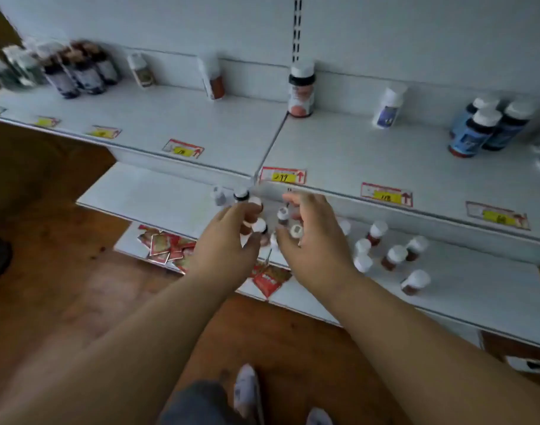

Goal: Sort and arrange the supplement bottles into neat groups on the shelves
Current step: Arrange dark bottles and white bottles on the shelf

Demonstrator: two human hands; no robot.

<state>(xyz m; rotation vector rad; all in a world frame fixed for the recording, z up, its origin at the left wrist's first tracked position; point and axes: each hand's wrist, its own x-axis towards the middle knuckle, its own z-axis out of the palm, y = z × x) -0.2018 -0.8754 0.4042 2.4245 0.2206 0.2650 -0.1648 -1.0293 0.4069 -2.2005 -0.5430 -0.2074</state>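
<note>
Both hands over a knot of small white-capped bottles (264, 222) on the middle shelf (158, 197), likely herding them into one group.

Left hand (229, 240) and right hand (311, 231) curled around the cluster; actual grip on any bottle impossible to tell through blur. Scattered brown bottles (394, 256) loose to the right, well apart. Red packets (164, 246) on the shelf below; upper shelf (354, 148) overhanging, narrowing the reach.

White metal shelves (176, 124) along pale back wall (170, 23). Slotted rail (297, 29) runs up wall. Yellow-and-red price tags (283, 176) on shelf edges. Brown wood floor (47, 240) below. Dim light.
</note>
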